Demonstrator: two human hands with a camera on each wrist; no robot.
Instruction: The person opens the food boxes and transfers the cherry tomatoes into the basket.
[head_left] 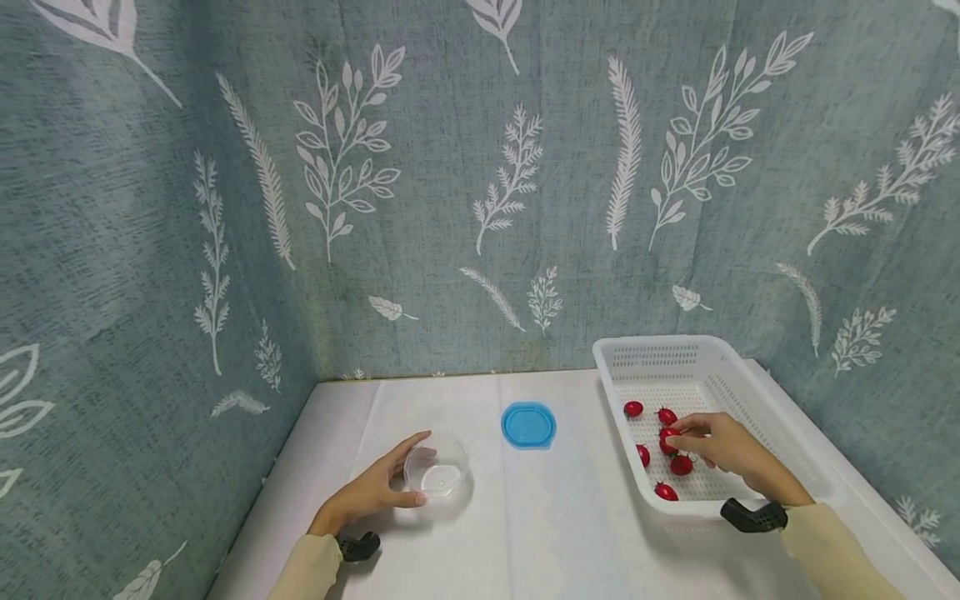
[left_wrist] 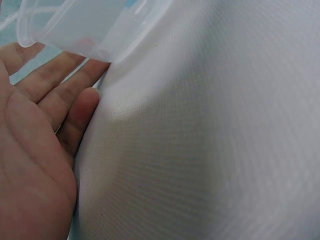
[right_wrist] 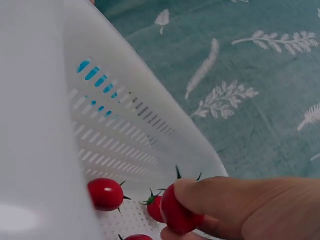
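On the left of the white table, my left hand (head_left: 367, 493) holds a clear round plastic cup (head_left: 444, 475), thumb on its near side and fingers around its far side. The cup stands upright, and nothing shows inside it. In the left wrist view, the fingers lie against the cup's wall (left_wrist: 95, 30). Over the white basket (head_left: 660, 360), my right hand (head_left: 726, 443) pinches a red cherry tomato (right_wrist: 176, 212) between thumb and fingers. Several other cherry tomatoes (head_left: 665, 492) lie on the basket floor around that hand.
A blue round lid (head_left: 528, 425) lies flat on the white table (head_left: 555, 525) between the cup and the basket. Slotted basket walls rise around the right hand. Grey-green leaf-patterned cloth (head_left: 442, 208) hangs behind the table and along both sides.
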